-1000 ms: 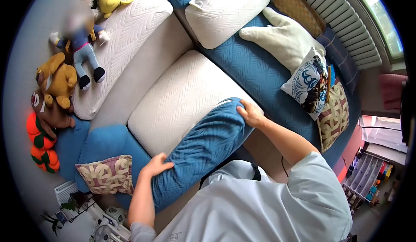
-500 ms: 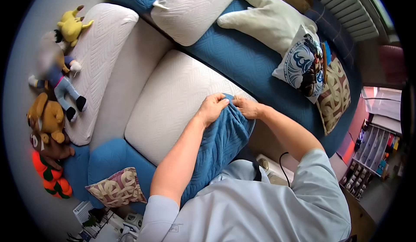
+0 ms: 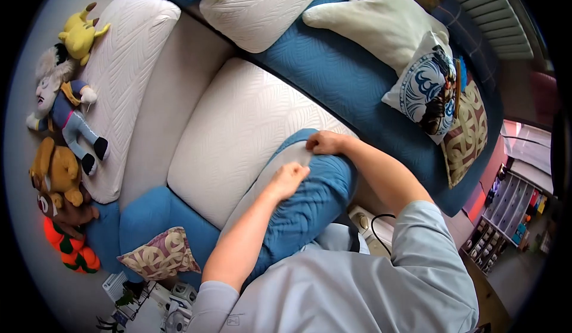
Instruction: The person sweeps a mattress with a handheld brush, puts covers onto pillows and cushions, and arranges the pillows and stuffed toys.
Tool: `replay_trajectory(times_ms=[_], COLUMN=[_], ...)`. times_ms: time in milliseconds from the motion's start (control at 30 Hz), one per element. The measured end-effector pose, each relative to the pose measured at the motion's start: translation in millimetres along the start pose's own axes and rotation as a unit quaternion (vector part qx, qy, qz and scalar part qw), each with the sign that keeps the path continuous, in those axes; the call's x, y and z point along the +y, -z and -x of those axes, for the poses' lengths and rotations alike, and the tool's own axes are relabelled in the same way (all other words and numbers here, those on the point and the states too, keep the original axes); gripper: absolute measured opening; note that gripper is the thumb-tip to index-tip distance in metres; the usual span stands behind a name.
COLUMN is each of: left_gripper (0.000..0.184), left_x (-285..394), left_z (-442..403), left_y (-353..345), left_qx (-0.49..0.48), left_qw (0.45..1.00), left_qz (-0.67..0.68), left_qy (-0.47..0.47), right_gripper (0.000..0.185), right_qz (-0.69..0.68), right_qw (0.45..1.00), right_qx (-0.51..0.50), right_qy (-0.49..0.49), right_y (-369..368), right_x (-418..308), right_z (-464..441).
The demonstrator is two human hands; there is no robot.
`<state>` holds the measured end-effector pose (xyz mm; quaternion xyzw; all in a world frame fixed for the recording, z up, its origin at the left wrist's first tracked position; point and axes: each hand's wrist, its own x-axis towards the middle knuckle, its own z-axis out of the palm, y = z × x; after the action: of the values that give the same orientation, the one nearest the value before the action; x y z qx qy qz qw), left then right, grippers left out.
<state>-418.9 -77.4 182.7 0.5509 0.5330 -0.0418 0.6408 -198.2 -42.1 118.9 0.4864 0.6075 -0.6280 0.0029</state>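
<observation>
A blue textured cover [image 3: 313, 196] lies bunched around a cushion at the front edge of the sofa seat, and a pale grey strip of the cushion [image 3: 271, 167] shows along its opening. My left hand [image 3: 288, 180] is closed on the cover's near edge, over the pale strip. At the far corner, my right hand [image 3: 326, 143] pinches the cover's rim. Behind both hands is a white quilted seat cushion [image 3: 238, 112]. Folds of blue cloth hang toward my lap, and my left forearm hides part of them.
Plush toys [image 3: 70, 118] rest along a white quilted backrest [image 3: 134, 53] at the left. A patterned pillow [image 3: 161, 253] is on the near-left blue armrest. At the right, a blue seat [image 3: 357, 88] bears a white plush [image 3: 381, 20] and a printed pillow [image 3: 426, 85]. A black cord [image 3: 374, 231] curves beside me.
My left hand moved from the cover's near side to beside my right hand, then slightly back toward me. The cover's edge has opened, exposing the pale strip. The view has shifted.
</observation>
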Motion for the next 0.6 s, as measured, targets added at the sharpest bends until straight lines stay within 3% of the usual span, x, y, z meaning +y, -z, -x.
replay_trajectory(times_ms=[67,100,133,200,233,300,367,533,600], left_gripper=[0.040,0.037,0.037,0.035,0.050,0.068,0.093,0.088,0.087], left_x=[-0.9,11.2,8.9,-3.0,-26.2,-47.1,-59.0,-49.0,-46.6], left_z=[13.4,18.0,15.7,11.2,1.0,-8.0,-12.3,-0.4,10.0], left_y=[-8.3,-4.7,-6.3,-8.0,-6.3,-7.7,-4.9,-18.8,-24.0], left_qx=[-0.015,-0.025,0.013,0.092,0.110,0.105,0.063,-0.018,-0.033], left_qw=[0.999,0.998,0.999,0.992,0.982,0.983,0.988,0.984,0.982], left_qz=[0.029,-0.016,-0.037,-0.079,-0.137,-0.150,-0.136,-0.175,-0.182], left_qy=[0.011,0.047,0.019,-0.032,-0.073,-0.006,0.046,0.036,0.029], right_gripper=[0.040,0.041,0.043,0.043,0.043,0.037,0.033,0.024,0.022], right_qz=[-0.077,-0.076,-0.073,0.057,0.132,0.289,0.339,0.428,0.420], right_qw=[0.996,0.993,0.986,0.986,0.980,0.948,0.928,0.891,0.895], right_qx=[-0.028,0.003,0.034,0.074,0.080,0.041,-0.017,-0.052,0.044], right_qy=[-0.039,-0.093,-0.146,-0.135,-0.125,-0.127,-0.154,-0.143,-0.141], right_y=[14.8,21.6,28.1,21.2,11.0,-3.8,-10.1,-14.5,-4.6], right_x=[7.4,6.1,2.7,2.8,-0.2,-4.8,-1.3,23.3,26.2], right_z=[12.8,12.0,10.1,-10.1,-22.9,-48.3,-74.7,-133.5,-161.0])
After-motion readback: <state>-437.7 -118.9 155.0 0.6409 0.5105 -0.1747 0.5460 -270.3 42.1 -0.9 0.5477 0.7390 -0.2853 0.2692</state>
